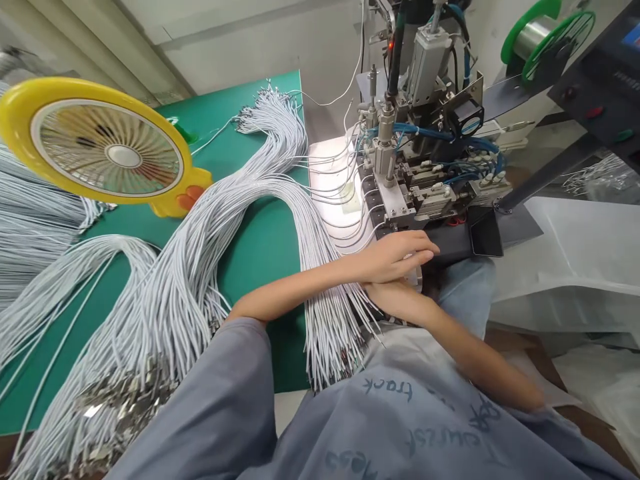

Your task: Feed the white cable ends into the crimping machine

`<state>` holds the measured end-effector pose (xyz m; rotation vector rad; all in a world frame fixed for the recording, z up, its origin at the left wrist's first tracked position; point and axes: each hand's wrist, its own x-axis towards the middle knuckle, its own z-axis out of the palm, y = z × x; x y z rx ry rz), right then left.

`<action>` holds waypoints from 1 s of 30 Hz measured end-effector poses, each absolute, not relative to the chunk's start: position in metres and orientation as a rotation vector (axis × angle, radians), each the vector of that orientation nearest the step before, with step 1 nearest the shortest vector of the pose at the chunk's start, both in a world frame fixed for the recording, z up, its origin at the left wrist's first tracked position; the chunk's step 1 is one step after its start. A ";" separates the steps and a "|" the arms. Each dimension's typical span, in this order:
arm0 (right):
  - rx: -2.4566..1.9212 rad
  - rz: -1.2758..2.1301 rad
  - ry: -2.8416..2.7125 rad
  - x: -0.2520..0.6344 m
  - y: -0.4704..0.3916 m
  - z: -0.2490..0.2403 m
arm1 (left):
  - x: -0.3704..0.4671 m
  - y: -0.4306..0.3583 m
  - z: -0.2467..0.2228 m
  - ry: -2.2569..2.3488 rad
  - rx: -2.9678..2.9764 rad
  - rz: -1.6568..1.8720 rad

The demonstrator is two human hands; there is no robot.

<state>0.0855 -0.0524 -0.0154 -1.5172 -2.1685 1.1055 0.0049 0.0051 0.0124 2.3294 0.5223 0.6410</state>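
My left hand (397,257) lies across my right wrist, its fingers stretched out to the right at the front of the machine, and nothing shows in it. Under it is my right hand (381,291), with its fingers hidden, so what it holds, if anything, does not show. A bundle of white cables (320,267) passes under my left forearm, its cut ends fanned out near my shirt. Just beyond my hands stands the machine (395,197), with several single white wires (333,193) curving into its left side.
A yellow fan (193,179) stands on the green table (260,247) at the left. Thick cable bundles (180,287) with metal ends cover the table's left part. A green wire spool (537,37) and a dark control box (600,93) are at the upper right.
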 end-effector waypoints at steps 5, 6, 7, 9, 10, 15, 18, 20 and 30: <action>-1.575 1.086 -2.070 0.142 -0.040 -0.013 | -0.001 0.006 -0.006 0.758 2.363 0.695; -1.571 1.095 -1.926 0.150 -0.035 -0.016 | -0.003 0.007 -0.010 0.819 2.394 0.690; -1.544 1.112 -1.768 0.156 -0.030 -0.020 | -0.005 0.008 -0.014 0.849 2.428 0.681; -1.444 1.171 -1.472 0.162 -0.023 -0.028 | -0.007 0.011 -0.022 0.839 2.469 0.714; -1.401 1.201 -1.349 0.161 -0.020 -0.031 | -0.007 0.013 -0.025 0.825 2.461 0.767; -1.332 1.180 -0.963 0.143 -0.022 -0.037 | -0.008 0.022 -0.035 0.745 2.297 1.028; -1.296 1.093 -0.896 0.134 -0.028 -0.036 | -0.011 0.023 -0.034 0.687 2.280 1.074; -1.277 1.059 -0.896 0.131 -0.031 -0.035 | -0.012 0.022 -0.032 0.674 2.282 1.076; -1.330 1.034 -1.317 0.154 -0.019 -0.023 | -0.012 0.023 -0.038 0.673 2.443 1.091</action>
